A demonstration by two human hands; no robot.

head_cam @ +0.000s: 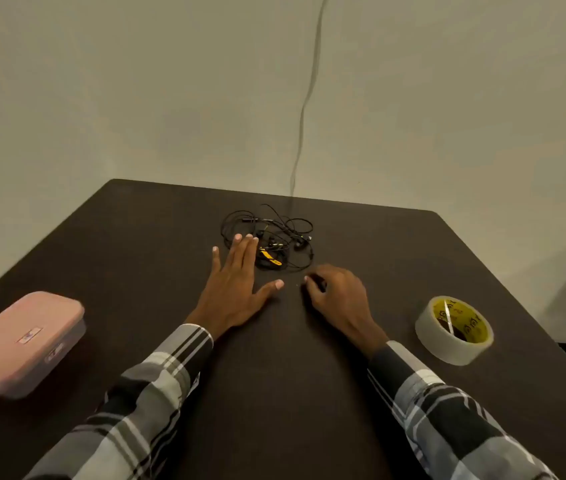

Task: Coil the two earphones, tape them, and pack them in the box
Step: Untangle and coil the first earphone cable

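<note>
Spanning the view: a dark surface [274,393] carried everything, set against a pale wall with a thin cable [304,109] running down it.
Box: the pink box [21,341] sat lid-closed at the near left edge, well apart from the rest.
Tape: the clear roll [454,330] lay flat at the right, near the right wrist, untouched.
Left hand: the left hand [236,285] lay flat, fingers straight and spread, its fingertips [238,238] at the near-left edge of the tangle; whether they pressed a wire I could not tell.
Right hand: the right hand [338,296] rested knuckles-up with fingers curled, just short of the tangle; it may have pinched something dark at the fingertips, but this was too small to tell.
Earphones: the two black earphones [269,237] lay in one loose tangle at the centre-back, a yellow piece among them, neither coiled nor taped.
Progress: by my reading, the task had barely begun.
Risk, knotting: pulling one wire while the sets were interlaced would likely tighten the knot.
Risk, dragging: lifting one set could tow the other toward the far edge.
Risk, tape: a loose coil might spring open during the reach for the roll.
In the way: the closed lid would need opening first; nothing lay between the hands and the tangle.
</note>
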